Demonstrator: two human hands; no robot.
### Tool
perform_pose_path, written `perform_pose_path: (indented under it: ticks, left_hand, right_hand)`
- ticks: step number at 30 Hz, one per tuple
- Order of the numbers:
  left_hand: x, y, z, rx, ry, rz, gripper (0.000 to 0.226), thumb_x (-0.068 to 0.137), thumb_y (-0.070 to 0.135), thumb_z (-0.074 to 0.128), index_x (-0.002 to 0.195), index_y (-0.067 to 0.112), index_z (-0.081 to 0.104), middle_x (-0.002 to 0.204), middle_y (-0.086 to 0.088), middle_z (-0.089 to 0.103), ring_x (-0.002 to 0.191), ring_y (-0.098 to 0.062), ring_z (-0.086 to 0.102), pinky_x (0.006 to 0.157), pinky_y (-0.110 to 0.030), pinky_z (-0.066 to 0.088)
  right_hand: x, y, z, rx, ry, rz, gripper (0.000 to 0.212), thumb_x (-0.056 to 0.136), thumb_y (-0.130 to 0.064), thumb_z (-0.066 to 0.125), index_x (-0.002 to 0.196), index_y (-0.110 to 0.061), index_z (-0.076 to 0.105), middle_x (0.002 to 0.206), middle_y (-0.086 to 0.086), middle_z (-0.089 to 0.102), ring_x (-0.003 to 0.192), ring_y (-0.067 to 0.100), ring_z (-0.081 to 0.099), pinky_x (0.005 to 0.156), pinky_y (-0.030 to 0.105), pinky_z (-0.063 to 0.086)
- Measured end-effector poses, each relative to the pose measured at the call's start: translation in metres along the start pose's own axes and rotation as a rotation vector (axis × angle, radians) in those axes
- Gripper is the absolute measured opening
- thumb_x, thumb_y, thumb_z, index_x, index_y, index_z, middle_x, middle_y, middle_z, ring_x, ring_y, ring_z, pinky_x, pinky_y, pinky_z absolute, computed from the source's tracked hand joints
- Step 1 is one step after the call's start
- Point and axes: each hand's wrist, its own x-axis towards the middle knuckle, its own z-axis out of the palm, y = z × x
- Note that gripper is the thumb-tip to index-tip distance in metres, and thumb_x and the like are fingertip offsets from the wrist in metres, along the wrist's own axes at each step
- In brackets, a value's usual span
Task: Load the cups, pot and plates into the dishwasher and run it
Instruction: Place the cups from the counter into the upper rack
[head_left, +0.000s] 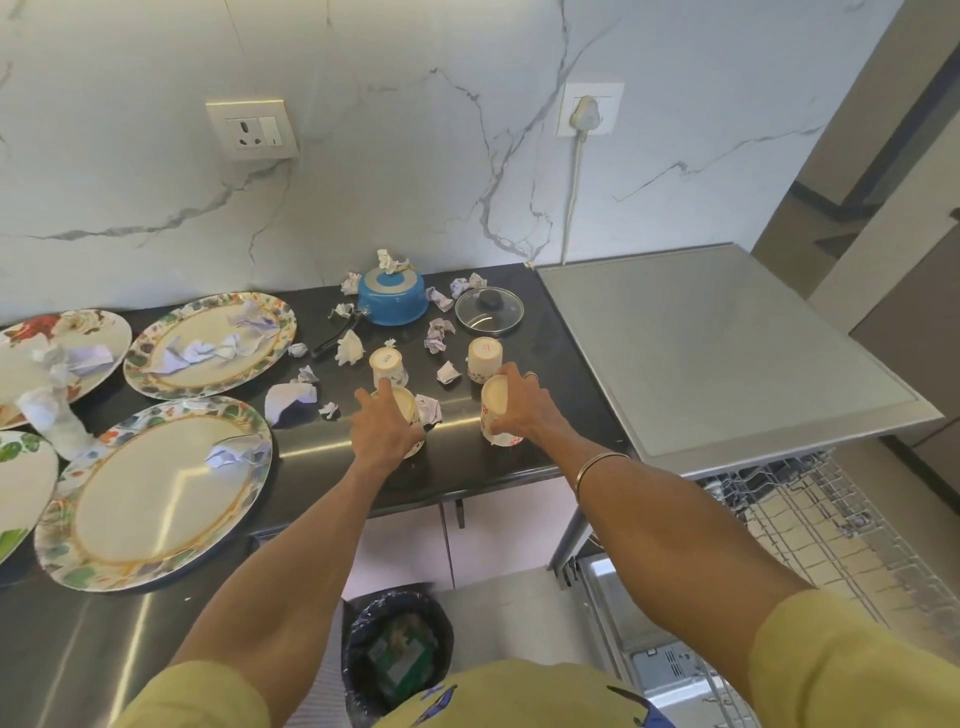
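Both hands are on cups at the front of the dark table. The left hand has its grip wrapped round a white cup, and the right hand is clamped on another cup with red print. Two more cups sit upside down just behind — one past the left fingers, one past the right. The blue pot is upside down near the wall, its glass lid beside it. Floral plates lie to the left with crumpled paper on them. The dishwasher rack is pulled out at right — a bin stands below.
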Motion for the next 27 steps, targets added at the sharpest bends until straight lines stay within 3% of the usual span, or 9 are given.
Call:
perform_pose_path:
  ticks: [7, 27]
  left_hand:
    - [-0.021, 0.035, 0.003, -0.053, -0.075, 0.127, 0.091, 0.069, 0.036, 0.087, 0.142, 0.018, 0.034, 0.139, -0.018, 0.039, 0.12, -0.046, 0.051, 0.093, -0.051, 0.049]
    - [-0.148, 0.166, 0.076, 0.048, -0.206, 0.434, 0.088, 0.063, 0.037, 0.087, 0.134, 0.018, 0.038, 0.126, -0.015, 0.045, 0.104, -0.042, 0.06, 0.086, -0.045, 0.054]
  right_hand:
    - [-0.036, 0.024, -0.014, -0.012, 0.067, 0.101, 0.083, 0.072, -0.035, 0.084, 0.134, -0.026, 0.03, 0.133, 0.016, 0.041, 0.113, 0.038, 0.055, 0.092, 0.044, 0.053]
    - [-0.2, 0.161, -0.064, 0.066, 0.236, 0.437, 0.09, 0.064, -0.033, 0.089, 0.134, -0.025, 0.033, 0.128, 0.016, 0.047, 0.112, 0.041, 0.056, 0.093, 0.054, 0.052]
